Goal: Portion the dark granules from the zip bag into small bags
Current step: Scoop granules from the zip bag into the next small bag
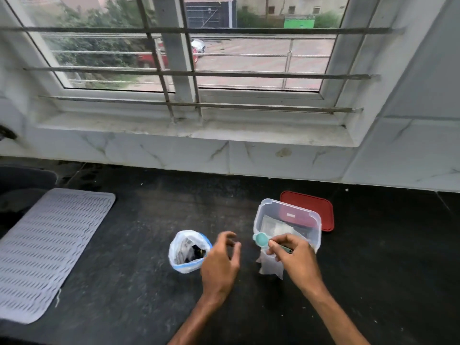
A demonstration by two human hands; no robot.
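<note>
The zip bag (185, 252) stands open on the black counter, its blue-edged mouth rolled wide and dark granules showing inside. My left hand (221, 262) hovers just right of it with fingers loosely curled, holding nothing. My right hand (296, 260) pinches the handle of a teal measuring spoon (261, 239), whose round bowl points left. Under that hand a small clear bag (270, 266) lies on the counter. Whether the spoon holds granules cannot be made out.
A clear plastic box (286, 217) with small bags inside stands behind my right hand; its red lid (321, 207) lies flat behind it. A grey ribbed mat (47, 250) covers the counter's left. The tiled wall and window sill run along the back.
</note>
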